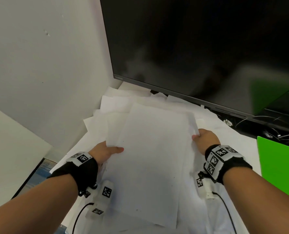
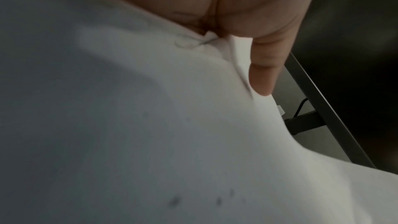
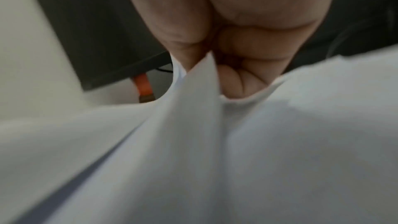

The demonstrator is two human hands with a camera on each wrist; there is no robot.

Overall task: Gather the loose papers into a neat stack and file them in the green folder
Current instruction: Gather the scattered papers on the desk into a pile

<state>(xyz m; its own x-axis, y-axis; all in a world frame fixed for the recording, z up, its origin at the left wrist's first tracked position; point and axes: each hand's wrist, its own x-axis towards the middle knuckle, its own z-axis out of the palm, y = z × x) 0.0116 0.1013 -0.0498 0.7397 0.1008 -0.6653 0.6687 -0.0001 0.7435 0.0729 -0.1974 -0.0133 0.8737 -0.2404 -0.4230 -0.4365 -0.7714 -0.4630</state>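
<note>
A bundle of white papers (image 1: 150, 149) is held above the desk between both hands. My left hand (image 1: 106, 152) grips its left edge, thumb lying on top. My right hand (image 1: 205, 138) pinches the right edge; in the right wrist view the sheets (image 3: 193, 108) fan out between thumb and curled fingers. In the left wrist view the paper (image 2: 150, 125) fills the frame under my thumb (image 2: 262, 74). More loose sheets (image 1: 116, 102) lie spread on the desk beneath and behind the bundle. The green folder (image 1: 279, 164) stands at the right edge of the desk.
A dark monitor (image 1: 199, 48) looms right behind the papers, its lower edge close to them. Black cables (image 1: 267, 125) lie tangled under it at the right. A white wall (image 1: 47, 65) closes the left side.
</note>
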